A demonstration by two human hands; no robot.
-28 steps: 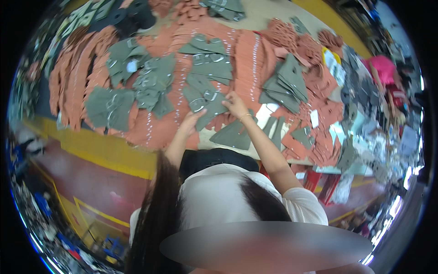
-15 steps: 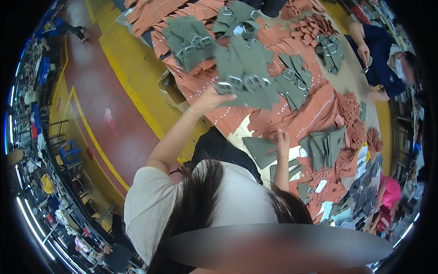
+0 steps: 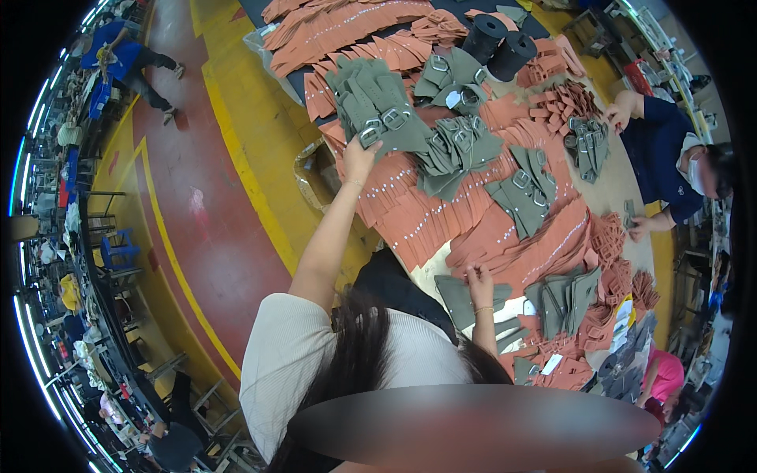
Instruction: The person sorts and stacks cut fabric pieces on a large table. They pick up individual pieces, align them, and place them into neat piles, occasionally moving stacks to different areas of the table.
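My left hand (image 3: 360,160) reaches far out, with fingers and thumb closed on the near edge of a stack of olive-green strap pieces (image 3: 374,98) fitted with silver buckles. Just right of it lies another bundle of green buckled straps (image 3: 457,154), on rows of orange strips (image 3: 430,217). Nearer my body, my right hand (image 3: 479,285) hovers by a green wedge-shaped piece (image 3: 453,298). Its fingers are curled together; whether anything small is between them is hidden.
More buckled green straps (image 3: 523,189) and stacked green panels (image 3: 564,299) lie on the table. Two black spools (image 3: 497,47) stand at the far side. A co-worker in dark blue (image 3: 670,150) works on the right. A person in blue (image 3: 130,59) is in the aisle at left.
The green bundle my left hand carried now lies on the orange strips. That hand has moved left to the neighbouring green stack. My right hand remains near the wedge-shaped piece. The view has shifted.
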